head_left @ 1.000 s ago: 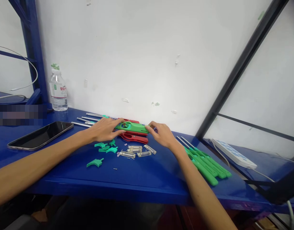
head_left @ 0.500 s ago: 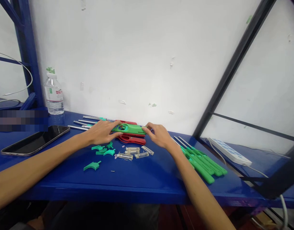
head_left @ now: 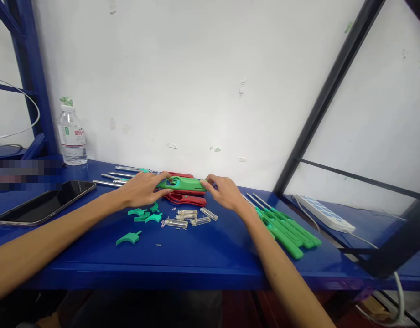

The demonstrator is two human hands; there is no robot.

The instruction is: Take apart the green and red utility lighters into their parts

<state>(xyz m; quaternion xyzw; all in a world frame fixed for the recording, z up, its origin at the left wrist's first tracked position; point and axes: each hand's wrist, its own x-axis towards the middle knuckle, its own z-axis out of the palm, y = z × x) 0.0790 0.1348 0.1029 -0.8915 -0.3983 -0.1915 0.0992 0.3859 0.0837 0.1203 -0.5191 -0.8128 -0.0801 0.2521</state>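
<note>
A green lighter casing (head_left: 187, 184) is held level between both hands, over red lighter casings (head_left: 187, 199) on the table. My left hand (head_left: 144, 187) pinches its left end, by the oval opening. My right hand (head_left: 223, 191) grips its right end between thumb and fingers. Below the hands lie several clear fuel tanks (head_left: 176, 222) and several small green trigger pieces (head_left: 129, 237). Metal lighter tubes (head_left: 109, 183) stick out to the left behind my left wrist. Beside my right forearm rest several green long-necked lighters (head_left: 288, 232).
On the blue table (head_left: 203, 255), a phone (head_left: 42, 202) lies at the left, with a water bottle (head_left: 72, 136) behind it against the wall. A tiny metal pin (head_left: 158, 245) lies near the front. A white power strip (head_left: 324, 214) is beyond the dark post (head_left: 328, 100) at the right.
The whole view has shifted slightly, so everything appears a little further left. Both hands keep the same hold on the green casing.
</note>
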